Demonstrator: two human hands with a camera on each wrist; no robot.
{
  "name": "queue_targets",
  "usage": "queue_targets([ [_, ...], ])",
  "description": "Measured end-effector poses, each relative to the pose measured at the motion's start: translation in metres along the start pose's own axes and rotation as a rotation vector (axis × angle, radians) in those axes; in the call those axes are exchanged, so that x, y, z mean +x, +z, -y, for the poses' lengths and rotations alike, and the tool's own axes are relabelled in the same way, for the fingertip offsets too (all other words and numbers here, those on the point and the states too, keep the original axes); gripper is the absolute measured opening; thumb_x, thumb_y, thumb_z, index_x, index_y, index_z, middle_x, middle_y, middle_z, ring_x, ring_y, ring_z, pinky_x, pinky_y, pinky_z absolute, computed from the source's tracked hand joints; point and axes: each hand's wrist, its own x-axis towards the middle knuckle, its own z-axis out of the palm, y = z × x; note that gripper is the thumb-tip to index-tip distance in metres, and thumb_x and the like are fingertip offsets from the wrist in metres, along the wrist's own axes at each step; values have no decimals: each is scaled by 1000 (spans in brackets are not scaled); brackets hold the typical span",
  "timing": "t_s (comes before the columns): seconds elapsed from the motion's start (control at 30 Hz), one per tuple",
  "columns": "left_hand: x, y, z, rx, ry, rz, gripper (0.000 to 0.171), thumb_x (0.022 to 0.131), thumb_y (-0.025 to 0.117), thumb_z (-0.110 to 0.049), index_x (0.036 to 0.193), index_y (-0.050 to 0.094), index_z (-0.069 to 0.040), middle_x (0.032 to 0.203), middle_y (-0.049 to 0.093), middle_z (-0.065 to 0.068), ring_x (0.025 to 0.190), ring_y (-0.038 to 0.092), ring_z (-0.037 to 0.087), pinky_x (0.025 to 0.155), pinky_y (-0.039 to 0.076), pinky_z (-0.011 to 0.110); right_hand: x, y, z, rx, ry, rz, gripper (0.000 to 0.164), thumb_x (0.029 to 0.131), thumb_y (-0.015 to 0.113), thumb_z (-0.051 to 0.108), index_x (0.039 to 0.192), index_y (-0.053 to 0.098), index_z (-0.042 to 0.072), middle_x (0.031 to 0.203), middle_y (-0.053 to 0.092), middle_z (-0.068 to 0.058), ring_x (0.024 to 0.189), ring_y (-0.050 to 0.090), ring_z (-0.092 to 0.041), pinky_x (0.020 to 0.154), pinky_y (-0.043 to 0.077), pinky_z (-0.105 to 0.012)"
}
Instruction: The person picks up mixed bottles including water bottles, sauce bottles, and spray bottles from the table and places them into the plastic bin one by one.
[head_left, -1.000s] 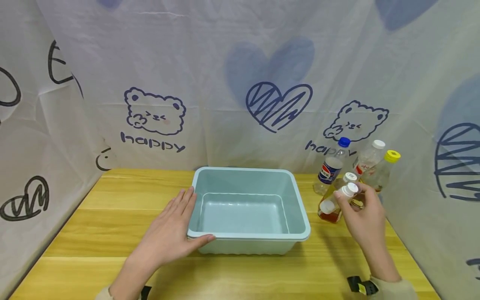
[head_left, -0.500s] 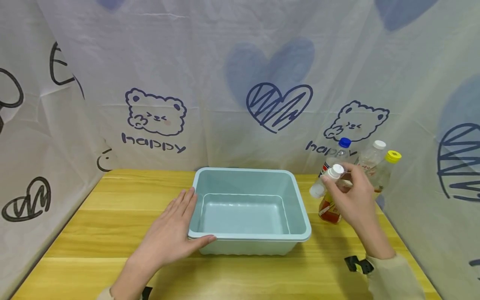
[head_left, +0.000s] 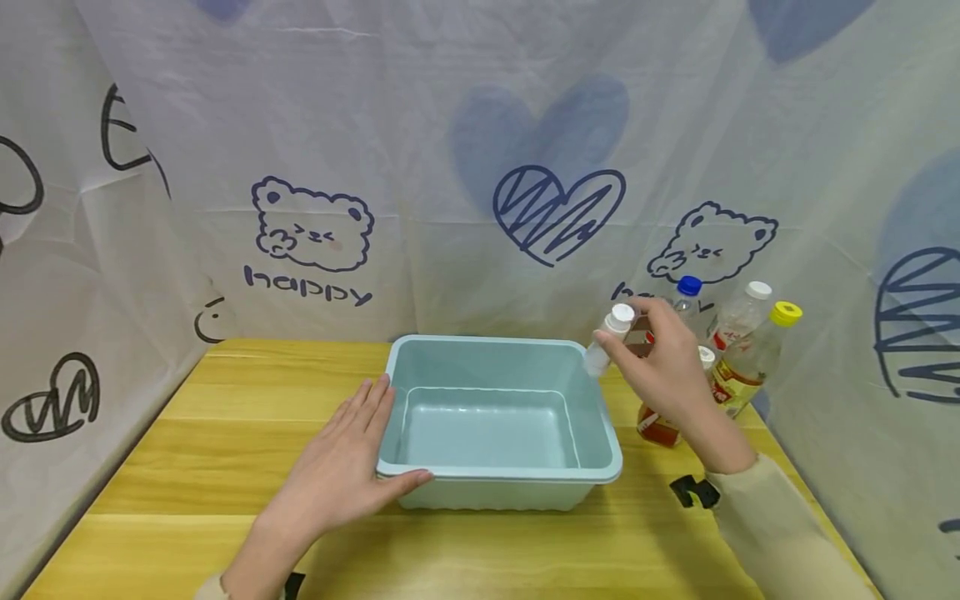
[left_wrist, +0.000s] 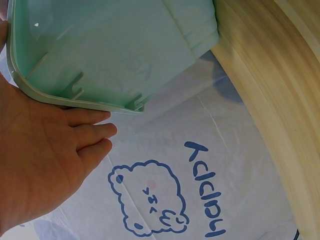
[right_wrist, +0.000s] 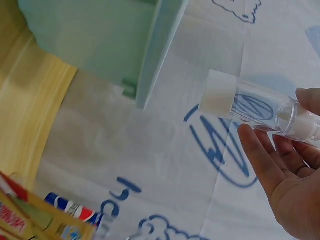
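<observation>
The right hand (head_left: 667,358) pinches a bottle (right_wrist: 255,106), lower end slanting left toward the tub (head_left: 495,472), whose left rim the straight-fingered left hand (head_left: 337,467) touches.

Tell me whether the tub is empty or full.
Empty: in the head view the tub shows a bare floor; the small bottle is in the right hand.

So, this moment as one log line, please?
left hand: rests against tub, left side | right hand: grips clear container with white ends near tub's far right corner | capped bottles: grouped right of tub
</observation>
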Motion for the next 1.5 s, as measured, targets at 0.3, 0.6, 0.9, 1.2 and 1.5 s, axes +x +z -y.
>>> queue_targets([
  [0.3,-1,-1,0,8,0,-5,120,88,50,-86,161,25,6,171,16,19,157,20,39,128,23,50,23,25,15,53,-109,102,42,92,81,12,125,59,-1,112,61,-13,99,67,-26,72,65,-30],
  [0.6,-1,-1,0,9,-1,1,121,87,49,-87,162,25,6,172,15,18,157,20,39,128,22,50,36,43,30,43,-124,215,40,94,79,16,125,59,1,111,59,-11,98,66,-23,76,65,-29],
  [0.9,0,-3,0,9,16,-18,117,89,54,-82,161,27,7,171,17,20,156,23,40,127,24,51,53,58,41,40,-131,285,41,94,79,17,126,58,1,114,60,-12,100,65,-25,79,65,-32],
  [1.2,-1,-3,-1,1,12,-10,117,89,55,-82,160,28,7,171,17,19,157,22,39,127,25,51,65,77,46,79,-136,346,41,93,81,15,126,59,2,115,62,-11,99,68,-23,75,64,-30],
  [1.5,-1,-3,0,0,13,-13,115,90,55,-80,160,28,7,171,18,20,156,23,40,127,26,51,74,102,44,166,-98,437,41,94,80,19,127,61,3,116,64,-9,101,67,-23,76,64,-28],
])
